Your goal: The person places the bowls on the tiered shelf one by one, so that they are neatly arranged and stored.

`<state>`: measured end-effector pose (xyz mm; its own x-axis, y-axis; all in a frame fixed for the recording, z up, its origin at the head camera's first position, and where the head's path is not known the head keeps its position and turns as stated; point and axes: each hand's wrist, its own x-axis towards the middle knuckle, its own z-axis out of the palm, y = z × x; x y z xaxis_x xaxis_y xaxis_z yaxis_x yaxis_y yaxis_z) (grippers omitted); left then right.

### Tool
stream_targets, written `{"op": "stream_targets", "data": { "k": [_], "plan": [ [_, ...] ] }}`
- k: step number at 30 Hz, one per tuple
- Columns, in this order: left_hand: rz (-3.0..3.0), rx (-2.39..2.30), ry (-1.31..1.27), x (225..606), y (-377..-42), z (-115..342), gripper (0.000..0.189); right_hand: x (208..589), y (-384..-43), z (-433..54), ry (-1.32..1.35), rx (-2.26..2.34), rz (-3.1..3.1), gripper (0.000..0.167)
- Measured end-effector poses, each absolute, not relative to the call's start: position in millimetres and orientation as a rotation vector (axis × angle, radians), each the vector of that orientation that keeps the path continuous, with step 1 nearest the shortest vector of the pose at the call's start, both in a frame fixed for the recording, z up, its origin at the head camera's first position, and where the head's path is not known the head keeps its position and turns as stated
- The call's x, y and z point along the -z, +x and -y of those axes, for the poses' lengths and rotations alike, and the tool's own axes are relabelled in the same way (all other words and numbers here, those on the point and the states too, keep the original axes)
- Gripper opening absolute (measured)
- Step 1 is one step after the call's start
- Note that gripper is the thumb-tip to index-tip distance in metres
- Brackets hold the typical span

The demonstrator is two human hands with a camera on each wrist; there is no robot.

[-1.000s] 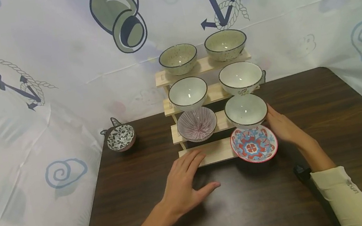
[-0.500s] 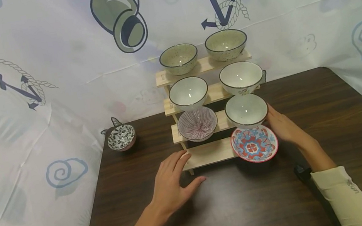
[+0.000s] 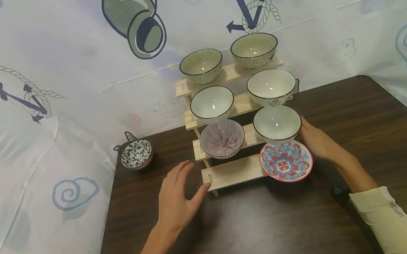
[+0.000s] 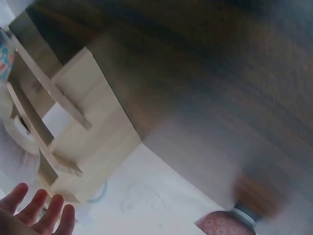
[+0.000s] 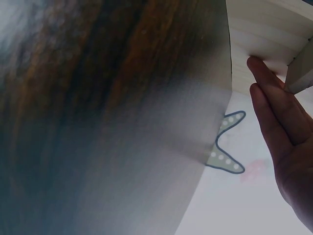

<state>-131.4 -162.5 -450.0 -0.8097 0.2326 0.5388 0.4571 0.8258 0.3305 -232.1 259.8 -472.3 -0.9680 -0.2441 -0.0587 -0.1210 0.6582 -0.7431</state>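
Step judged: filling stepped wooden rack (image 3: 233, 170); bottom-left slot bare; left hand (image 3: 176, 197) fingers spread, holding nothing, over table beside rack; right hand (image 3: 318, 140) flat-fingered against rack side; leaf-pattern bowl (image 3: 135, 154) sits far left, apart; next: reach left, grip rim.

Cream long sleeves (image 3: 388, 218), small dark lettering, bare hands

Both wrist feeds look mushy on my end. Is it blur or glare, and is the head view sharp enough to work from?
Head view: sharp and evenly lit, with small glare spots inside the white bowls. Left wrist view: the table is smeared and a pale haze covers the lower right; the wooden rack and fingertips read soft. Right wrist view: a grey haze washes over the wood grain; the right hand is fairly clear.
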Motion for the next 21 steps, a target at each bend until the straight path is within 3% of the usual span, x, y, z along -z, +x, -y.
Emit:
{"op": "stream_targets", "data": {
  "k": [21],
  "plan": [
    [2.580, 0.632, -0.284, 450.0, -164.6, 198.4, 0.066, 472.1, -232.4, -261.0, -0.306, 1.240, -2.694, 0.070]
  ]
}}
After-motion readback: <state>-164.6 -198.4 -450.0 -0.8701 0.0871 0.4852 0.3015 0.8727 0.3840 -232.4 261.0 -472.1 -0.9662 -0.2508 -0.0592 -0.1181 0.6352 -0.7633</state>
